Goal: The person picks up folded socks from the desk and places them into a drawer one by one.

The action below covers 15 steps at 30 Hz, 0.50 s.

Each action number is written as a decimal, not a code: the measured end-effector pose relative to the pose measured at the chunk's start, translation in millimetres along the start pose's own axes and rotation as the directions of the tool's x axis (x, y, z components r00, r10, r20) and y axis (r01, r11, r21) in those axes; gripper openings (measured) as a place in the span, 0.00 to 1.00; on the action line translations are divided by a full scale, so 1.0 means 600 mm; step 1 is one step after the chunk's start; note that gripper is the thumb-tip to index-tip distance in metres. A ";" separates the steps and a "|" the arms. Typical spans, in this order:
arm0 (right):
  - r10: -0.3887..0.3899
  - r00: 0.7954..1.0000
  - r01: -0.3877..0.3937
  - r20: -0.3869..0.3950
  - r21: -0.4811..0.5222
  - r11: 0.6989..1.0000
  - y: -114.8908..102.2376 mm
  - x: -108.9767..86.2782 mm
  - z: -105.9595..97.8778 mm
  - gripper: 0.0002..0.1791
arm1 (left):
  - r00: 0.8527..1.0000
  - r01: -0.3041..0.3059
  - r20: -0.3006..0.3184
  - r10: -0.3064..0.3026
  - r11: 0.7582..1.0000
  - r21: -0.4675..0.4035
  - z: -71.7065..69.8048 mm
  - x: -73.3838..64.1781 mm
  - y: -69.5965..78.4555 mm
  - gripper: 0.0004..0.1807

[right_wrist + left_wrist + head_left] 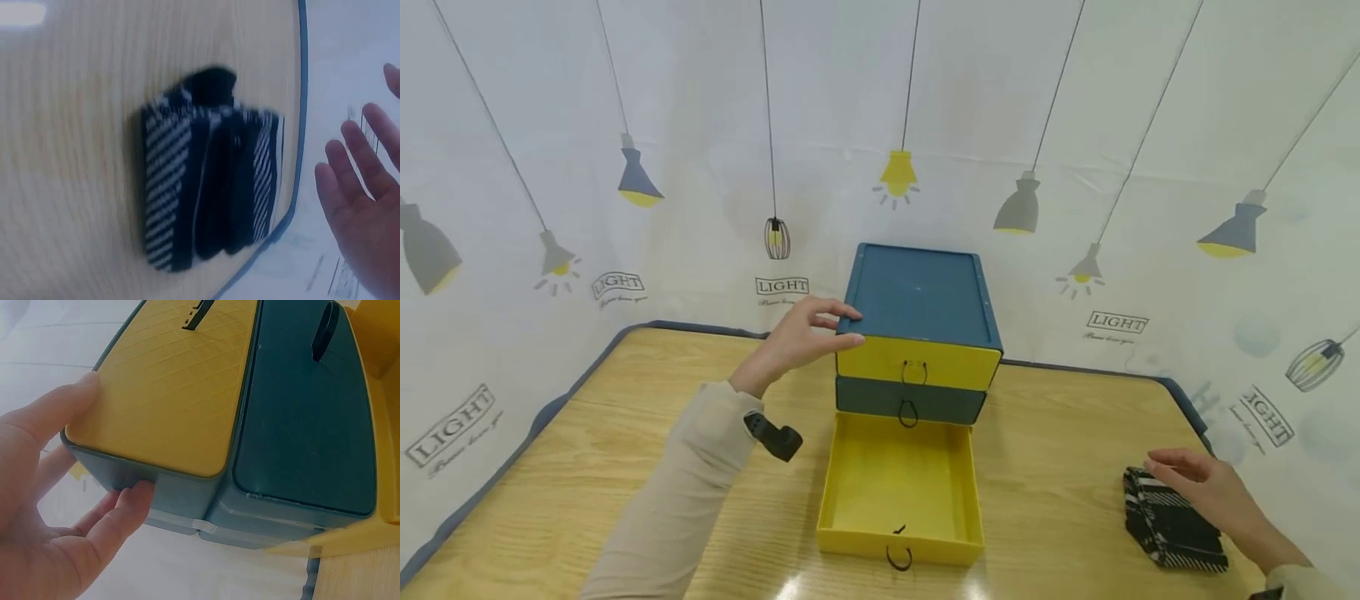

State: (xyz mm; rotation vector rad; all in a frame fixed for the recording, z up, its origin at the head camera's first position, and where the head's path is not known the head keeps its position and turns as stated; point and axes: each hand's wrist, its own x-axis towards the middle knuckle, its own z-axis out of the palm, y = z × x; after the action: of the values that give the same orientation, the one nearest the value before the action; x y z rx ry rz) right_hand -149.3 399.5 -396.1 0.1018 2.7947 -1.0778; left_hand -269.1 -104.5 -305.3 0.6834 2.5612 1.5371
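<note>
A small drawer cabinet [917, 287] with a blue top stands near the back of the table. Its upper yellow drawer [880, 358] and middle dark-teal drawer [868, 398] are closed; the bottom yellow drawer [895, 483] is pulled out, with nothing inside. My left hand [805, 337] touches the cabinet's upper left front corner, thumb by the front edge, fingers against the side. At the right lies a folded black-and-white patterned fabric item [212, 175], its exact kind unclear. My right hand [1217, 496] hovers just beside and above it, fingers extended, holding nothing.
The wooden table [1052, 467] has a dark blue border along its back and sides. Behind it hangs a white backdrop [835, 100] printed with lamps. Each drawer has a black loop pull, such as the lowest loop [898, 560].
</note>
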 end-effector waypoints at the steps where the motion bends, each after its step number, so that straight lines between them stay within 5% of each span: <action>1: 0.034 0.999 -0.034 -0.002 -0.006 0.999 0.011 0.003 -0.006 0.34 | 1.000 0.001 0.003 -0.001 1.000 -0.002 0.001 0.000 -0.001 0.19; 15: 0.233 0.961 -0.240 0.148 0.030 0.970 0.109 0.026 -0.025 0.47 | 1.000 0.010 -0.002 -0.010 1.000 -0.003 -0.001 -0.005 -0.001 0.19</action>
State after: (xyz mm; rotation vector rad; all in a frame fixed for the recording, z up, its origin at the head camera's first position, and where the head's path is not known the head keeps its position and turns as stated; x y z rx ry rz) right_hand -159.1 458.0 -430.8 0.3409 2.5510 -1.0487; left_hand -267.1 -106.6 -305.7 0.6682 2.5594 1.5388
